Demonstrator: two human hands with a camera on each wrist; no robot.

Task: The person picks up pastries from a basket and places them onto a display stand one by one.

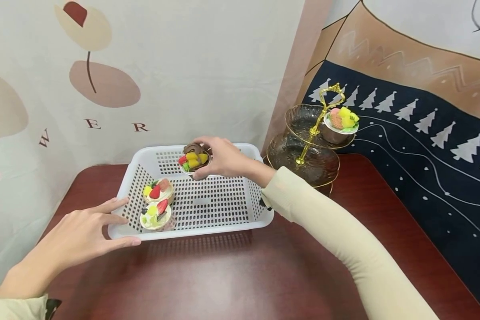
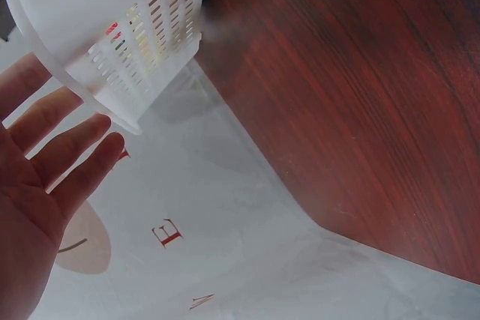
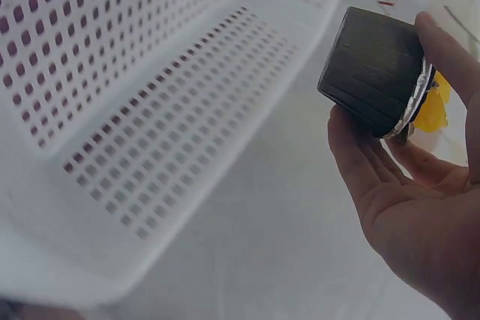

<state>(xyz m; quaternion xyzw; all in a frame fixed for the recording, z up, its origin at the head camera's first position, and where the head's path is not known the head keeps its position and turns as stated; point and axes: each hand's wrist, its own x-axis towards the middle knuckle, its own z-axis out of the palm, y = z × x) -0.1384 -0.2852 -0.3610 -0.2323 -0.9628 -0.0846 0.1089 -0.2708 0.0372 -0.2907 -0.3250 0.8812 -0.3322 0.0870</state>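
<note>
My right hand [image 1: 227, 156] grips a dark cupcake [image 1: 194, 159] topped with yellow fruit, a red berry and a chocolate swirl. In the right wrist view, thumb and fingers lie around its dark cup [image 3: 375, 69]. This cupcake is above the far rim of the white plastic basket [image 1: 202, 232]. My left hand [image 1: 82, 231] is at the basket's near left corner, fingers extended and spread along the rim. Inside the basket on the left stand two pale cupcakes, one with a red berry and yellow fruit [image 1: 158, 192], the nearer with green and strawberry pieces [image 1: 156, 215].
Right of the basket stands a tiered dark glass stand [image 1: 304, 166] with a gold handle. Another fruit-topped cupcake [image 1: 341, 124] sits on its upper tier. The reddish-brown table [image 1: 208, 275] meets a printed cloth backdrop [image 1: 208, 66] behind.
</note>
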